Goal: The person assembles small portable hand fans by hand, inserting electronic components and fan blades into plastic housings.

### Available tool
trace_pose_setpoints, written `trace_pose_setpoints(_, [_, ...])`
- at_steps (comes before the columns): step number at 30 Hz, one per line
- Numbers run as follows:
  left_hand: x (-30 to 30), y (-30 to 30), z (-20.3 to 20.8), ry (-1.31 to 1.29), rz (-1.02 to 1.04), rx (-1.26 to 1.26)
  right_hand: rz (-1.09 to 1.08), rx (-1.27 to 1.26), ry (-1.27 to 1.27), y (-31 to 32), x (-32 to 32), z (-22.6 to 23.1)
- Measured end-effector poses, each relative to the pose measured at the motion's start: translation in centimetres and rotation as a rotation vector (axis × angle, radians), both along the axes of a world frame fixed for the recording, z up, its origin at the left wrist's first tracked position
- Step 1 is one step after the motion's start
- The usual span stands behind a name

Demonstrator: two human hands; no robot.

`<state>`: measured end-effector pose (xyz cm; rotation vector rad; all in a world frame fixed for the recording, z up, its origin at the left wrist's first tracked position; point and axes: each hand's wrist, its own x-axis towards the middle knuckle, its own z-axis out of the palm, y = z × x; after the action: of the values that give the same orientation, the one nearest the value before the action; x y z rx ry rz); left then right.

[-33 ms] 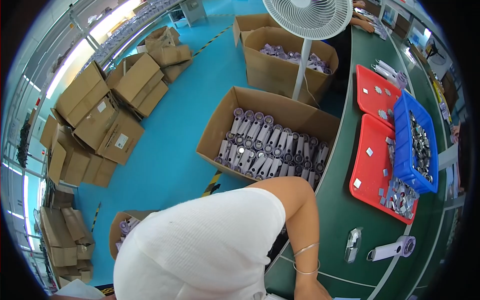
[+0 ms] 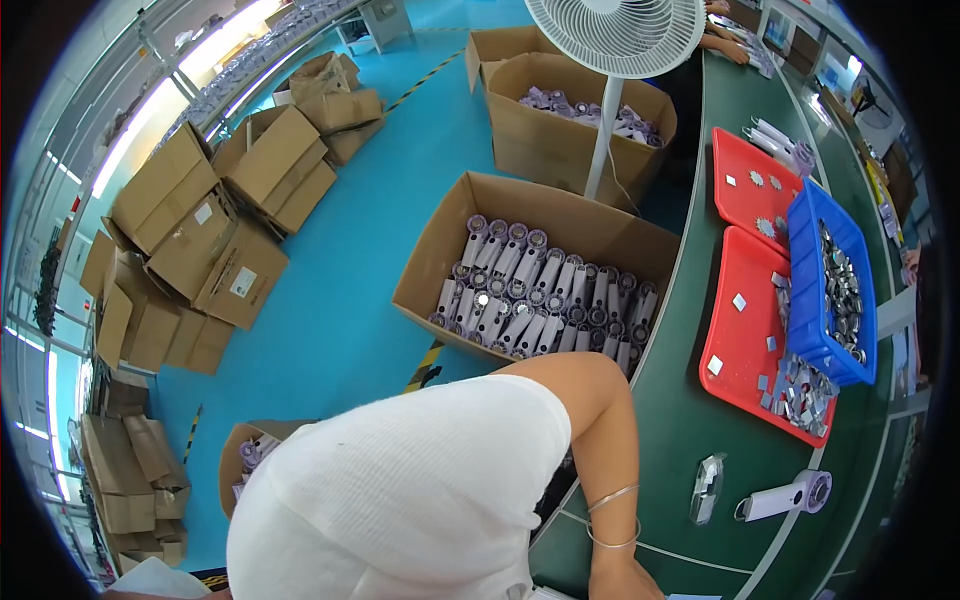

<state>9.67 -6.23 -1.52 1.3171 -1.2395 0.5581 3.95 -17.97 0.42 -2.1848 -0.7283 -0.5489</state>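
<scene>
My left arm, in a white sleeve and with two thin bangles at the wrist, bends down to the green bench. My left hand (image 2: 622, 583) is cut off by the lower edge, its fingers out of sight, so what it touches is hidden. My right hand is not in view. To the right of my left forearm, a small clear-and-grey part (image 2: 707, 489) lies on the bench. Farther right lies a white and lilac handheld fan (image 2: 785, 498) with a wrist loop.
Red trays (image 2: 712, 335) and a blue bin (image 2: 870, 340) of metal parts stand on the bench. Left of it, a carton (image 2: 425, 262) holds rows of handheld fans. A white standing fan (image 2: 598, 150) rises behind. Cardboard boxes (image 2: 165, 190) are piled at left; another person's hand (image 2: 735, 52) shows far off.
</scene>
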Motion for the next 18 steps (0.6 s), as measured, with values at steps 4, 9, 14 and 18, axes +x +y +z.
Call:
trace_pose_setpoints(4, [0.7, -1.5, -0.5, 0.088, -0.039, 0.013, -0.098, 0.022, -0.024, -1.2, 0.0, 0.4])
trace_pose_setpoints(9, [-0.1, 0.1, -0.2, 0.175, -0.018, 0.112, -0.42, -0.04, -0.226, -3.2, -2.3, 1.0])
trace_pose_setpoints(14, [-0.6, 0.8, 0.5, 0.255, -0.022, 0.187, -0.461, 0.017, -0.083, -3.3, -3.7, 0.9])
trace_pose_setpoints(18, [-1.2, 1.6, 1.1, 0.317, -0.05, 0.248, -0.501, 0.068, -0.121, -3.1, -4.4, 1.0])
